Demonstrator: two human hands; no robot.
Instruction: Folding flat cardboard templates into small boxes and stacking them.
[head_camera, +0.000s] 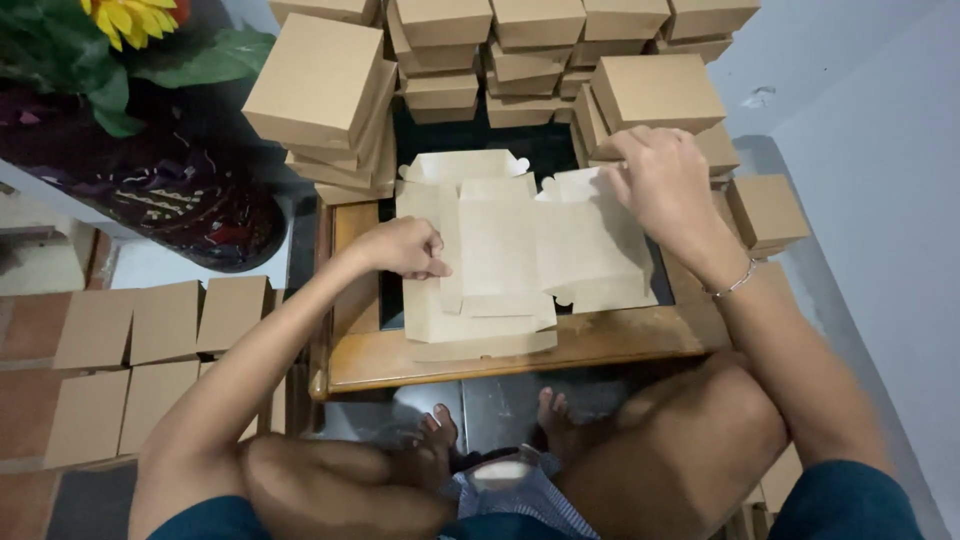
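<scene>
Low wooden table, dark inset top, brown frame – set directly ahead of crossed bare legs and feet.

Stacks of finished brown cardboard boxes along the far edge of the table, piled several high; taller leaning stack at far left, further boxes at far right, one small box off the right edge.

Rows of folded brown boxes on the floor to the left, side by side, two rows deep.

Dark patterned cloth at upper left, beneath green leaves and a yellow flower.

Flat unfolded cardboard box blank, pale brown, lying at the middle of the table on the dark inset, flaps spread, near edge overhanging onto the wooden frame; further flat sheets apparently beneath.

Right hand at the blank's far right corner, palm down, fingers curled over the upper right flap – pinching or pressing, cannot tell which; thin bracelet on the wrist.

Left hand at the blank's left edge, loosely fisted, fingertips pressed against the left panel, holding it down rather than clasping it.
</scene>
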